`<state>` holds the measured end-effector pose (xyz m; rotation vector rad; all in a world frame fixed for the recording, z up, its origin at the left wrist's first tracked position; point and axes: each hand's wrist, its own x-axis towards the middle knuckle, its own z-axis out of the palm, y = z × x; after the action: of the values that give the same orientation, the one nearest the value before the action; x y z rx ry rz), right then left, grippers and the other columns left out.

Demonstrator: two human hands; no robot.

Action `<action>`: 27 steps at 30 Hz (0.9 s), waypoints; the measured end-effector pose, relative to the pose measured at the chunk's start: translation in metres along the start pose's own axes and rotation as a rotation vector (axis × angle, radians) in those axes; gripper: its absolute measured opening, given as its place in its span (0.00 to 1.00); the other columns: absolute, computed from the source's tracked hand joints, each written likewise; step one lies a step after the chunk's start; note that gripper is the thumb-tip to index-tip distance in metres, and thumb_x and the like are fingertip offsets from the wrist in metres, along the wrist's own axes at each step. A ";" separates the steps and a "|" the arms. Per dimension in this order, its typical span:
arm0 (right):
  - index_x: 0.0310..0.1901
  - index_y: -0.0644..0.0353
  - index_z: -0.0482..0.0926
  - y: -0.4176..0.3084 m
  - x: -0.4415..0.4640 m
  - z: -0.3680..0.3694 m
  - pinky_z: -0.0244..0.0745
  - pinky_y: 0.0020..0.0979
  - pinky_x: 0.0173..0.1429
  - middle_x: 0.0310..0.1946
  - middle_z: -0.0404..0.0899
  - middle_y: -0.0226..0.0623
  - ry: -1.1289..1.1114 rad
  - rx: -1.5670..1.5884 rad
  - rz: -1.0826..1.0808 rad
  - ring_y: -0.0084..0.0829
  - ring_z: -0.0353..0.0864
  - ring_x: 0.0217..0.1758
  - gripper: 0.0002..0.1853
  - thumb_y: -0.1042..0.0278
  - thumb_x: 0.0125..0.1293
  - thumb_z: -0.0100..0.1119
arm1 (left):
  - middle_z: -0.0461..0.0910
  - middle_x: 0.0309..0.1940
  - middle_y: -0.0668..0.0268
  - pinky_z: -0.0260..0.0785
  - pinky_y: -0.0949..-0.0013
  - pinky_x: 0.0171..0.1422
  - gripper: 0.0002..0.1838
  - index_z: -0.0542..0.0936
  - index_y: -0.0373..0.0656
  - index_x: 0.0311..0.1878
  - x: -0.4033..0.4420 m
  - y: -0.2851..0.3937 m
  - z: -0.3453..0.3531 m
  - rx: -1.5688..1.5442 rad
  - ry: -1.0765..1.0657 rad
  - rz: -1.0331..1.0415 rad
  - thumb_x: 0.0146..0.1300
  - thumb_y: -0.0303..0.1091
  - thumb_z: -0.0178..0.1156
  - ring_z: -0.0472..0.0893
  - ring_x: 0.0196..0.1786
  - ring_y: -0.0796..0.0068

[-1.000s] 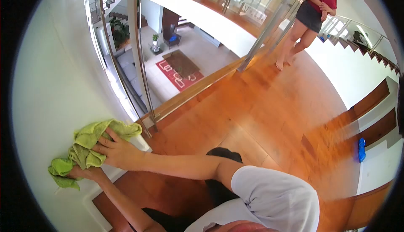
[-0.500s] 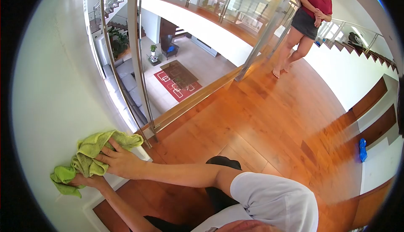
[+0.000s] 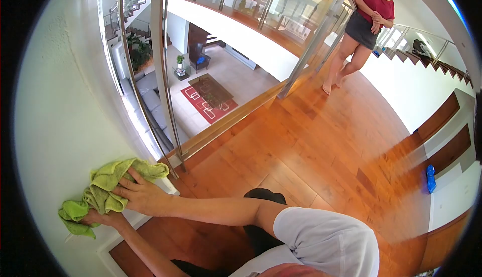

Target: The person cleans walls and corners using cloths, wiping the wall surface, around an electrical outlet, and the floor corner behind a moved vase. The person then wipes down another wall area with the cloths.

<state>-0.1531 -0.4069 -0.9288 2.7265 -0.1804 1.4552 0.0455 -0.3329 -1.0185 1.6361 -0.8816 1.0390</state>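
My right hand presses a crumpled yellow-green cloth against the white wall, its fingers spread over the fabric. Lower and to the left, my left hand holds a brighter green cloth, also at the wall. The fingertips of this hand are partly hidden by the fabric. The two cloths touch or overlap; where one ends is hard to make out. A white baseboard runs below my hands.
Near my hands stands a metal and glass railing, with a lower floor beyond it holding a rug and a grey sofa. A person stands barefoot on the wooden floor. A blue object lies at the right wall.
The view has shifted slightly. Both hands and the cloths stay at nearly the same place on the wall.
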 end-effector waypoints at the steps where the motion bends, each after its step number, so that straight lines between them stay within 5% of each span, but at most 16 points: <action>1: 0.41 0.50 0.82 0.000 0.000 0.000 0.41 0.60 0.75 0.58 0.71 0.37 0.003 0.000 0.000 0.45 0.61 0.69 0.16 0.62 0.49 0.56 | 0.69 0.55 0.46 0.56 0.45 0.62 0.27 0.70 0.35 0.59 0.000 0.000 -0.002 0.045 -0.022 0.023 0.67 0.48 0.55 0.65 0.58 0.43; 3: 0.41 0.51 0.82 0.000 0.001 0.000 0.42 0.60 0.75 0.59 0.71 0.37 0.007 -0.001 0.000 0.45 0.61 0.70 0.16 0.62 0.49 0.56 | 0.68 0.55 0.47 0.61 0.51 0.62 0.29 0.66 0.28 0.60 -0.001 0.002 -0.006 0.135 -0.065 0.067 0.62 0.35 0.65 0.68 0.58 0.48; 11: 0.46 0.52 0.81 -0.001 0.002 -0.006 0.41 0.59 0.76 0.59 0.70 0.36 -0.025 -0.021 -0.001 0.44 0.60 0.70 0.19 0.62 0.50 0.56 | 0.69 0.55 0.44 0.61 0.49 0.60 0.30 0.68 0.31 0.60 0.024 0.032 -0.013 0.322 0.034 0.137 0.61 0.40 0.65 0.69 0.58 0.45; 23: 0.47 0.52 0.80 -0.001 0.004 -0.007 0.41 0.59 0.76 0.60 0.70 0.37 0.006 -0.018 0.000 0.44 0.60 0.70 0.20 0.63 0.49 0.55 | 0.69 0.54 0.44 0.60 0.48 0.60 0.32 0.67 0.30 0.60 0.007 0.010 -0.005 0.073 -0.036 0.007 0.60 0.41 0.66 0.69 0.58 0.44; 27: 0.47 0.53 0.80 -0.001 0.004 -0.008 0.41 0.59 0.76 0.60 0.70 0.38 0.010 -0.017 -0.002 0.45 0.60 0.71 0.20 0.63 0.49 0.55 | 0.67 0.57 0.45 0.61 0.49 0.61 0.30 0.67 0.30 0.60 0.026 0.036 -0.015 0.341 -0.007 0.079 0.62 0.41 0.64 0.69 0.58 0.46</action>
<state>-0.1573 -0.4051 -0.9207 2.7045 -0.1885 1.4598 0.0192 -0.3306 -0.9797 1.8981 -0.8107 1.2939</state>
